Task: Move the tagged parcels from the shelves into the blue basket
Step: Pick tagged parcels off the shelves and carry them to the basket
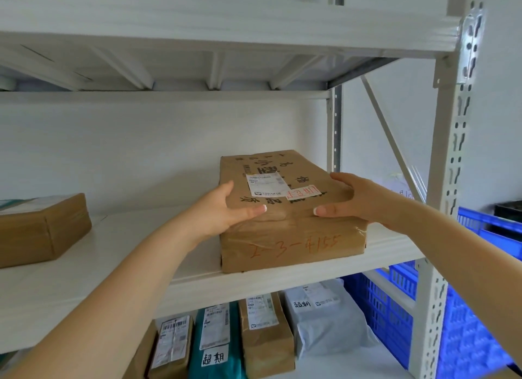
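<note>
A brown paper-wrapped parcel [285, 223] lies flat on the white middle shelf [113, 248], with a white shipping label and a small tag with red writing on top and red numbers on its near face. My left hand [226, 209] grips its left near corner, thumb on top. My right hand [353, 200] grips its right near edge, thumb on top and fingers down the side. The blue basket [463, 336] stands to the right of the rack, behind the upright post.
Another brown parcel [42, 228] sits at the left of the same shelf. On the shelf below stand several parcels, among them a teal one [214, 344] and a grey bag [324, 322] with handwritten tags. A perforated upright post [449, 209] stands at the right.
</note>
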